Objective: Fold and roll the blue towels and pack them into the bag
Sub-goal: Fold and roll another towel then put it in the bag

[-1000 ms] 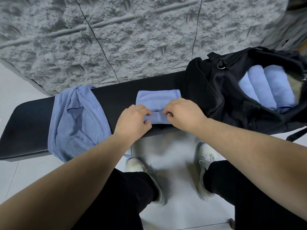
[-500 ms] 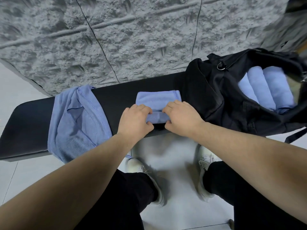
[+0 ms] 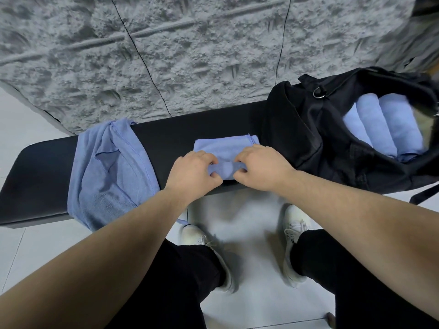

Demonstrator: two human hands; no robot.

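We are rolling a folded towel (image 3: 225, 146) on the bench (image 3: 47, 167): our left hand (image 3: 193, 173) and right hand (image 3: 260, 167) pinch its roll. Next we keep it tight toward the bag (image 3: 308, 138).

A long black padded bench (image 3: 194, 129) is running left to right in front of a grey textured wall. A loose pile of blue towels (image 3: 107, 172) is lying across its left part, hanging over the near edge. A folded blue towel (image 3: 225, 144) is resting at the middle. A black bag (image 3: 308, 129) is sitting open on the right end.
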